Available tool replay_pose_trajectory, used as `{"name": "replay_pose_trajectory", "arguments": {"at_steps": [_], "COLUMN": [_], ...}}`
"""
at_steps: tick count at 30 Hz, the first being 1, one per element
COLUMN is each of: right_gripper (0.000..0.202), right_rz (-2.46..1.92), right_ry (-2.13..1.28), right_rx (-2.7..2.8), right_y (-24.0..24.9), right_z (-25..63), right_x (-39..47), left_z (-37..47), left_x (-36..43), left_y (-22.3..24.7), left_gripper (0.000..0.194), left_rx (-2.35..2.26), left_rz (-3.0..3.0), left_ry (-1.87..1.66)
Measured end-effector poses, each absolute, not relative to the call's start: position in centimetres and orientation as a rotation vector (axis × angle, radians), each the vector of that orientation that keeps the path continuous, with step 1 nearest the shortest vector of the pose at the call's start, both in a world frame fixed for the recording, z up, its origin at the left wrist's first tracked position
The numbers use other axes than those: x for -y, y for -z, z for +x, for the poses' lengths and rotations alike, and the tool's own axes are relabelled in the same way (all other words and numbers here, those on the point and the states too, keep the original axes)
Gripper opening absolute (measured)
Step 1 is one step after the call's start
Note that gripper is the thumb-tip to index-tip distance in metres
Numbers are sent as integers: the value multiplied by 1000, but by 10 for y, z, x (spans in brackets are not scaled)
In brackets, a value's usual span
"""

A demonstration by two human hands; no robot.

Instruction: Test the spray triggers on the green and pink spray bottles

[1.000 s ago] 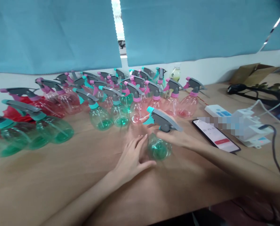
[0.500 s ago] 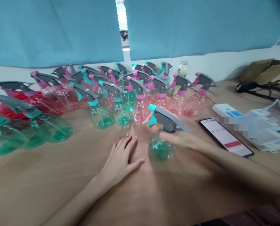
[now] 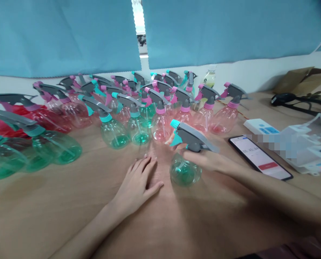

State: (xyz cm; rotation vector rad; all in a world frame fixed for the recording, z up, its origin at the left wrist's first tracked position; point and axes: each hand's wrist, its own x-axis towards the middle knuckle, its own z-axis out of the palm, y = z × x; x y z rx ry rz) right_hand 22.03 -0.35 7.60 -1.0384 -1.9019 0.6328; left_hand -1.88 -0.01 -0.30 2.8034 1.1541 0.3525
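My right hand (image 3: 200,157) is wrapped around the neck of a green spray bottle (image 3: 185,172) with a grey and turquoise trigger head. The bottle stands upright, low over or on the tabletop; which of the two I cannot tell. Part of the fingers is hidden behind its neck. My left hand (image 3: 138,181) lies flat on the wooden table (image 3: 138,230), fingers spread, holding nothing, to the left of that bottle. Just beyond the hands stand a pink spray bottle (image 3: 161,126) and a green spray bottle (image 3: 140,131).
Several pink and green spray bottles fill the back and left, among them a green one (image 3: 65,149) by a red plastic bag (image 3: 6,126). To the right lie a phone (image 3: 260,158), a white power strip (image 3: 261,126) and a clear plastic holder (image 3: 302,144). Behind is a cardboard box (image 3: 300,81).
Almost nothing differs. The view has shifted very slightly, while my right hand keeps its hold on the green spray bottle and my left hand stays flat on the table.
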Motion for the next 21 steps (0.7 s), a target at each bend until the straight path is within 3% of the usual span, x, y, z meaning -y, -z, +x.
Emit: {"name": "replay_pose_trajectory", "arguments": {"at_steps": [6,13,18,21], "right_gripper": [30,27,53,58], "right_rz": [-962,-986,-1031,-1013], "right_ry": [-779,-753,-705,-736], "right_rx": [1790,1776,1802,1801], "right_y": [-63,-62,-65,-68], "right_z": [223,221,221,220], "right_x": [2,1,2,3], "left_z": [-20,-20,-20,-20], "left_x": [1,1,1,1], "left_y": [2,3,4,3], "left_gripper": [62,63,61,61], "left_rx": [-1167,-1174,-1177,-1176], "left_rz": [2804,2791,2779,2785], "left_ry": [-320,-293,-314,-305]}}
